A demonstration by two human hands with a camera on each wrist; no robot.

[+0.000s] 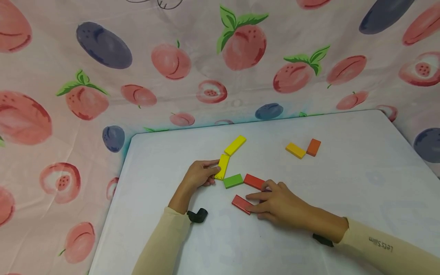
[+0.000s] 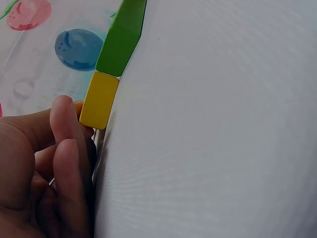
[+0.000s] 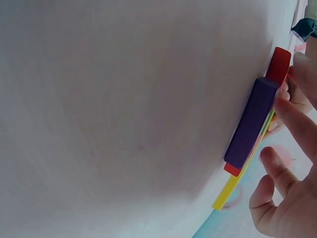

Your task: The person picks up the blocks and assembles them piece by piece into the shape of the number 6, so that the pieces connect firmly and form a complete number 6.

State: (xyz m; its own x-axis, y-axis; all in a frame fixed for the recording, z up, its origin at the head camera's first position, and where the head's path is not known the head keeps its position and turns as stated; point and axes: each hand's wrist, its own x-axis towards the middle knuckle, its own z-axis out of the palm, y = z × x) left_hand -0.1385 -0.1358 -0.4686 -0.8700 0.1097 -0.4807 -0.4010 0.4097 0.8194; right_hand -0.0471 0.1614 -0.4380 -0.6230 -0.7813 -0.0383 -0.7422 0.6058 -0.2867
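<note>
My left hand [image 1: 199, 175] holds a yellow block [image 1: 223, 166] by its left side, thumb over its near end. At that end lies a green block [image 1: 233, 181], with a red block [image 1: 253, 181] just to its right. My right hand [image 1: 287, 204] has its fingers spread, with fingertips at the right end of a nearer red block [image 1: 242, 204]. A purple block [image 3: 252, 124], hidden from the head view by the right hand, lies close to these fingers in the right wrist view. Another yellow block [image 1: 235, 145] slants away from the held one's far end.
Farther right, an orange-yellow block [image 1: 295, 150] and an orange block [image 1: 313, 147] meet at a corner. The white table [image 1: 165, 152] ends at the back against a fruit-printed cloth [image 1: 237, 88]. Black straps with camera mounts [image 1: 197, 215] sit at the wrists.
</note>
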